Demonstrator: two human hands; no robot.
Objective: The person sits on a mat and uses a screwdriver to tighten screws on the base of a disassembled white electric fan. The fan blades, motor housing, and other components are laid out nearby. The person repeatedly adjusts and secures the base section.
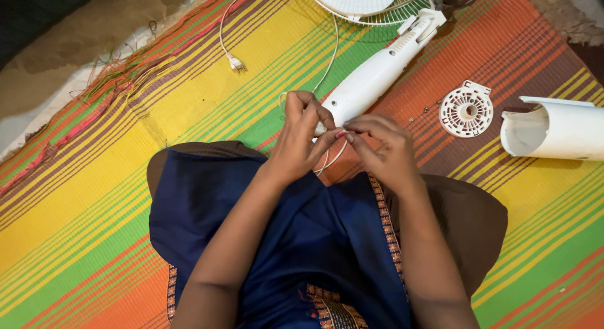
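Striped woven floor mat in yellow, green and orange, carrying a dismantled white plastic fan stand. Beyond the stand, the wire fan guard; to its right, a curved white casing half and a round vented plastic disc, both already off. At the stand's near end, left hand and right hand pinch thin white wires, fingertips together; reassembly appears unfinished
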